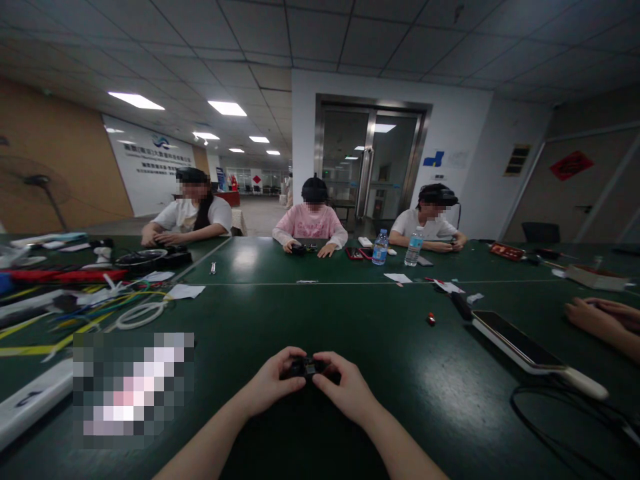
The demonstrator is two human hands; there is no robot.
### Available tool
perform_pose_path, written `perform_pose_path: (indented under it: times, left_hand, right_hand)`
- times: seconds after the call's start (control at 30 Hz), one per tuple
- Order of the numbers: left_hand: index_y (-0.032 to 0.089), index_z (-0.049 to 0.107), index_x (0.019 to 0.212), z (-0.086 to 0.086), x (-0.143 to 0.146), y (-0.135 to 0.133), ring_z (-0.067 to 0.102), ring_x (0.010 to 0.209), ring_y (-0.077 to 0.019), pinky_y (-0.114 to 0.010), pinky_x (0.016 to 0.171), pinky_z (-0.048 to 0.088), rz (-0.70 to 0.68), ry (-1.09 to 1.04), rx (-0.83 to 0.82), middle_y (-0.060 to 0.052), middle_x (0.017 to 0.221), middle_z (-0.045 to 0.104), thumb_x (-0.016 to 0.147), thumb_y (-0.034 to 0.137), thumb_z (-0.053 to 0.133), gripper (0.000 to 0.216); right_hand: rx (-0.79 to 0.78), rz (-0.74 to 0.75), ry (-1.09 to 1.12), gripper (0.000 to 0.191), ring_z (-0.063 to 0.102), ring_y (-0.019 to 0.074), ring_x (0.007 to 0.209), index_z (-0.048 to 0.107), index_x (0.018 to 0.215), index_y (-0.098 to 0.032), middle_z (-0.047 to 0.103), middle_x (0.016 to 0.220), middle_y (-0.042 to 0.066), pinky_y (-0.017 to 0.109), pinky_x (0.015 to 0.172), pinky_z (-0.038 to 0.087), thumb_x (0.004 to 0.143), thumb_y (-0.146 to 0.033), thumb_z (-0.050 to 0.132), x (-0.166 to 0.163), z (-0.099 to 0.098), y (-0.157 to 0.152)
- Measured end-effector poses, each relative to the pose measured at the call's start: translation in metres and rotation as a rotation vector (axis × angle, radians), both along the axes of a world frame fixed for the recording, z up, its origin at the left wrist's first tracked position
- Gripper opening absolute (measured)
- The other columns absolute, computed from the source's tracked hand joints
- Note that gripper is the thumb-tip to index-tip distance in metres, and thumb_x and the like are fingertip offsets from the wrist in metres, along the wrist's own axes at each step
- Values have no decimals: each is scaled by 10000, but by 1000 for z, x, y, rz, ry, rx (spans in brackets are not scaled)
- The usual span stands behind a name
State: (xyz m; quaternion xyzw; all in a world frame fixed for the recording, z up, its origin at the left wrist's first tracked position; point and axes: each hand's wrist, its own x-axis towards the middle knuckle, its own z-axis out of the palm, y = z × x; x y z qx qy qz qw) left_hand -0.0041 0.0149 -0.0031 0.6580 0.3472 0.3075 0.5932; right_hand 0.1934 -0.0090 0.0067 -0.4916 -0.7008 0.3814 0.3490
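Observation:
Both my hands meet over the near middle of the dark green table (310,313). My left hand (273,380) and my right hand (343,387) are both closed in a pinch on a small black part (306,367) held between them, just above the tabletop. The part is mostly hidden by my fingers, so its shape is unclear.
Three people sit at the far side, each handling small items. Two water bottles (380,247) stand there. A phone on a white block (520,347) and a black cable (565,407) lie right. Wires and tools (100,300) clutter the left. Another person's hands (600,320) rest at the right edge.

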Motion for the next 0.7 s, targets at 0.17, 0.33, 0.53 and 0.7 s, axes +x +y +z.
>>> perform_pose_path:
  times: [0.17,0.33,0.53,0.7]
  left_hand:
    - [218,466,1097,0,0,0,570,932,-217,-376,815,418,8,11,9,-45,996,606,733,219,615,393]
    - [220,465,1110,0,-2,0,568,950,-222,-388,833,413,14,28,8,-54,1026,599,738,217,608,399]
    - [222,468,1096,1,0,-1,576,922,-204,-353,803,429,16,27,12,-39,1001,609,741,216,606,381]
    - [220,467,1092,1,1,-1,573,927,-208,-356,809,417,19,17,25,-38,993,614,732,226,613,389]
  right_hand:
    - [-14,-5,-4,327,572,188,889,563,1071,-270,615,982,9,333,792,453,744,-273,577,0,0,0]
    - [-32,-5,-18,319,569,191,909,560,1071,-292,608,996,-3,342,801,450,752,-283,570,0,2,-1]
    - [-14,-6,-13,322,575,188,890,565,1065,-268,616,992,6,330,793,448,744,-270,573,-1,0,1]
    - [7,-2,-3,321,577,179,875,569,1060,-263,621,978,8,319,789,450,739,-268,579,-1,-3,2]
